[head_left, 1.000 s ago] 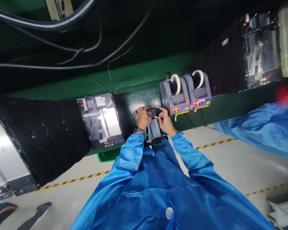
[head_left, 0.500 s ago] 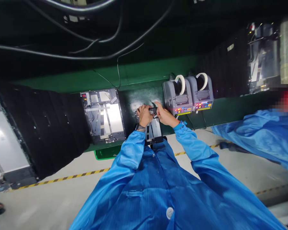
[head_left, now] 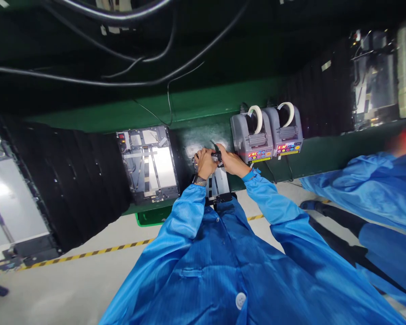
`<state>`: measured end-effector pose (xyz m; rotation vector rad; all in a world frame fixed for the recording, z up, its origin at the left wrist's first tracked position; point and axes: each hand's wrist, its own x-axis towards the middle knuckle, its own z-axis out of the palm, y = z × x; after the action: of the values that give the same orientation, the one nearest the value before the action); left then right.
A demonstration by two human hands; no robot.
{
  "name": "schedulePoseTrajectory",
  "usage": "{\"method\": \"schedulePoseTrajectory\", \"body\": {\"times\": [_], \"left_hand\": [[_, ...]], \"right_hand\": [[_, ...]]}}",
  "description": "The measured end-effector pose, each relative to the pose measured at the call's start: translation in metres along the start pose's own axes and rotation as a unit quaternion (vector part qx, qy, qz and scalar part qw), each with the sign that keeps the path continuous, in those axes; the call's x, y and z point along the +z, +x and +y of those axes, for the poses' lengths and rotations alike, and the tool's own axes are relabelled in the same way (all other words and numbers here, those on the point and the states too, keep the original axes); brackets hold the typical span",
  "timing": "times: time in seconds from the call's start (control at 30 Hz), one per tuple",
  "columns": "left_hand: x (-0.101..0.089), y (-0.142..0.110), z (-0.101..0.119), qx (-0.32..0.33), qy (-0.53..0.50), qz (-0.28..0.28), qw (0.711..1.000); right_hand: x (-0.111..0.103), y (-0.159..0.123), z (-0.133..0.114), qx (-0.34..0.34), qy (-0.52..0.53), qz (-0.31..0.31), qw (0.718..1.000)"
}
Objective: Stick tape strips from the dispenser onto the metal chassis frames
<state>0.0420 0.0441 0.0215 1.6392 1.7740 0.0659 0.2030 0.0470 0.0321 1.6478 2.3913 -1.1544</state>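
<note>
A flat panel unit (head_left: pixel 221 181) with a pale surface, dark strips and a black lower edge lies on the green bench in front of me. Over its upper part, my left hand (head_left: pixel 205 164) has its fingers curled against a small black part (head_left: pixel 217 156). From the other side my right hand (head_left: pixel 233 162) closes on the same black part, thumb and fingers drawn together. A thin dark pointed piece (head_left: pixel 215 145) sticks up beside the right fingertips; its kind is unclear. My fingers hide much of the black part.
Two grey tape dispensers (head_left: pixel 253 137) with white rolls stand right of my hands. To the left is another panel unit (head_left: pixel 149 167), beside a row of upright black panels (head_left: pixel 71 180). Cables (head_left: pixel 122 83) cross above. A green bin (head_left: pixel 152 218) sits below; a co-worker's blue sleeve (head_left: pixel 365 180) is at right.
My right fingers have closed in around the black part; the index finger was more extended before. The view has shifted slightly, and more of the co-worker's legs shows.
</note>
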Motion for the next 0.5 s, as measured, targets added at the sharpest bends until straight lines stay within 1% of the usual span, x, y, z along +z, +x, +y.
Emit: {"method": "schedulePoseTrajectory", "body": {"times": [0.1,0.23,0.37,0.5], "left_hand": [[0.000,0.000,0.000,0.002,0.000,-0.001,1.000],[0.001,0.000,-0.001,0.007,-0.006,0.005,1.000],[0.002,-0.001,-0.002,0.010,-0.007,0.009,1.000],[0.002,-0.001,-0.002,0.010,-0.004,0.005,1.000]], "right_hand": [[0.000,0.001,-0.001,-0.001,0.003,0.001,1.000],[0.005,0.000,-0.001,-0.004,0.005,0.018,1.000],[0.012,-0.001,-0.004,0.015,-0.009,0.034,0.999],[0.013,-0.001,-0.007,0.032,-0.039,0.042,0.998]]}}
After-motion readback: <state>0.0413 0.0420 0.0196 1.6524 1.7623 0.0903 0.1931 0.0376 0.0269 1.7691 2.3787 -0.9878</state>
